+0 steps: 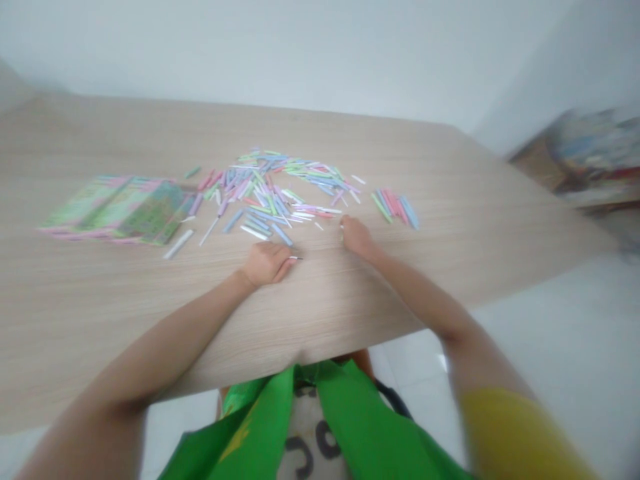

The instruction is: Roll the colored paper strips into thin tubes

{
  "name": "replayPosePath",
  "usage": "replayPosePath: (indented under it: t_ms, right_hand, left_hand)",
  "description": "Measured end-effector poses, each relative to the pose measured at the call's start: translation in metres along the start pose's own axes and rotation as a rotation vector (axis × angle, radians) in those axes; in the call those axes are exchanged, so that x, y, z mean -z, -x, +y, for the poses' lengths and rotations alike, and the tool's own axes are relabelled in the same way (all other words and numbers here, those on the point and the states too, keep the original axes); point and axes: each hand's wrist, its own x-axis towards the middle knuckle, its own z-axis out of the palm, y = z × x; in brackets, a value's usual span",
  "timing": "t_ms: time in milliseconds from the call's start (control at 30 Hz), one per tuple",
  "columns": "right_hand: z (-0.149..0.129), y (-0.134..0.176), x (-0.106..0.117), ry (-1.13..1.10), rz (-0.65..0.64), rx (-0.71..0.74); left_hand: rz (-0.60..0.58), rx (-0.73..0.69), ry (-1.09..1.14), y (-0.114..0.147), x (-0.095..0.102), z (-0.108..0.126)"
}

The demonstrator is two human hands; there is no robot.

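Note:
My left hand [270, 262] is closed near the front middle of the table. From its fingers sticks a thin pen piece [297, 258], white with a dark pointed tip. To the right and a little farther back, my right hand [356, 235] is closed with its fingertips pinched together. A small whitish bit shows at those fingertips, too blurred to name. Just beyond both hands spreads a loose pile of pastel pen parts [265, 193], slim tubes in blue, green, pink, purple and white. A small row of similar tubes [395, 205] lies right of my right hand.
Green and pink printed packs [115, 208] lie overlapping at the left. Near them rests a white tube [179, 244]. The wooden table [125, 300] meets a pale wall behind. Blurred clutter [590, 153] stands beyond the table's right edge.

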Motion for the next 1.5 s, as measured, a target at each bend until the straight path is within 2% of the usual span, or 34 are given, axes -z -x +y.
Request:
replayPosePath:
  t_ms: [133,233,400,500,600,667,867,1100,1233,1400,1500]
  right_hand:
    - [0.012,-0.013,0.016,-0.059,0.024,0.011]
    - [0.012,-0.022,0.019,-0.084,0.049,0.002]
    - [-0.011,-0.026,-0.001,-0.1,0.051,0.01]
    - [-0.024,-0.027,-0.009,-0.116,0.048,0.058]
    - [-0.029,-0.031,-0.01,-0.129,0.038,0.091]
    - [-0.032,-0.033,-0.01,-0.131,0.028,0.089]
    - [-0.051,-0.034,-0.013,-0.074,0.022,0.019]
    - [-0.067,-0.033,-0.026,-0.079,0.062,0.041]
    - [-0.06,-0.037,-0.017,-0.164,0.003,0.078]
    - [-0.029,-0.035,0.011,-0.297,-0.059,0.055]
    - [-0.014,-0.026,0.019,-0.301,-0.066,0.026]
  left_hand:
    - [0.055,-0.019,-0.045,0.0,-0.001,-0.001]
    - [0.078,-0.021,-0.041,0.0,-0.002,-0.001]
    - [0.026,0.015,-0.017,0.001,-0.003,-0.001]
    - [0.045,0.022,-0.008,0.001,-0.004,0.0]
    - [0.046,0.032,-0.006,0.0,-0.003,-0.001]
    - [0.008,0.049,0.002,0.001,-0.003,-0.002]
    - [-0.072,0.101,0.012,0.001,-0.004,-0.002]
    - [-0.034,0.113,-0.012,0.001,-0.002,-0.001]
    - [-0.051,0.141,-0.014,0.001,-0.001,0.0]
    - [-0.03,0.17,-0.007,0.0,0.0,-0.001]
    - [-0.005,0.185,-0.005,0.001,-0.001,-0.003]
